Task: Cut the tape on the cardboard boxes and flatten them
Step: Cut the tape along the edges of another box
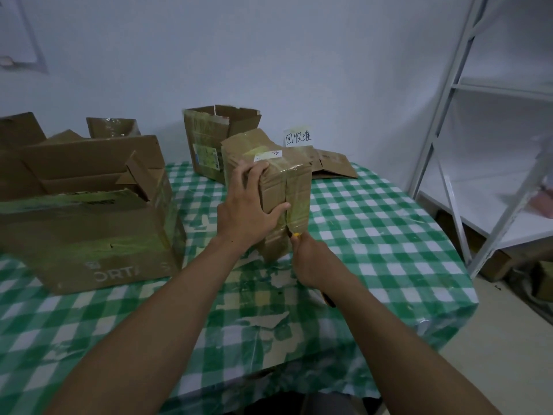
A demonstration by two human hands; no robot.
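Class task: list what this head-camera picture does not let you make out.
1. Head view: the blade of the cutter, lost between the right hand and the small box; only a yellow tip shows.
2. Head view: the label print on that box, too small.
3. Head view: things under the shelf, dark and blurred.

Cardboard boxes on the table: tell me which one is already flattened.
The brown cardboard box lying flat at the far right, beside the handwritten white sign; the others stand upright.
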